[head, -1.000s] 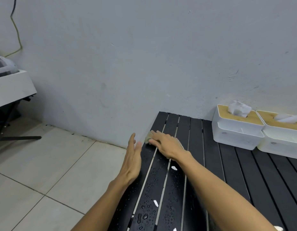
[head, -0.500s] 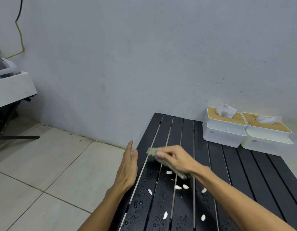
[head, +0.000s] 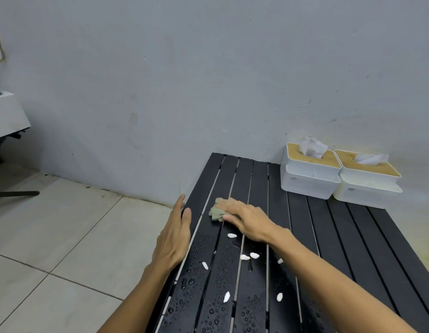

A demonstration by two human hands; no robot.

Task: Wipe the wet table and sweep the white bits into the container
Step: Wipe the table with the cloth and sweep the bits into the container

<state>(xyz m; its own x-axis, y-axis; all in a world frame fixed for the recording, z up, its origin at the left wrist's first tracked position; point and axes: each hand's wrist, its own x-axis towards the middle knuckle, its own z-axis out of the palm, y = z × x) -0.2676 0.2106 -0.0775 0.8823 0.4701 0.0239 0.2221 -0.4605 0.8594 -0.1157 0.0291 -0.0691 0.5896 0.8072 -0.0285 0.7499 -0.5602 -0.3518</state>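
A black slatted table (head: 328,236) carries water drops on its near left slats. Several white bits (head: 244,257) lie scattered among the drops. My right hand (head: 247,219) presses flat on a crumpled grey-green cloth (head: 217,211) on the table, just beyond the nearest bit. My left hand (head: 173,234) stands on edge along the table's left border, fingers straight and together, holding nothing. No container for the bits can be identified with certainty.
Two white tissue boxes with tan lids (head: 309,174) (head: 367,181) sit at the table's far right against the grey wall. Tiled floor (head: 64,236) lies left of the table. A white object (head: 6,114) stands at the far left.
My right hand held the cloth lifted above the slats half a second ago; it now presses the cloth down on the table. The left hand stays along the table's left edge.
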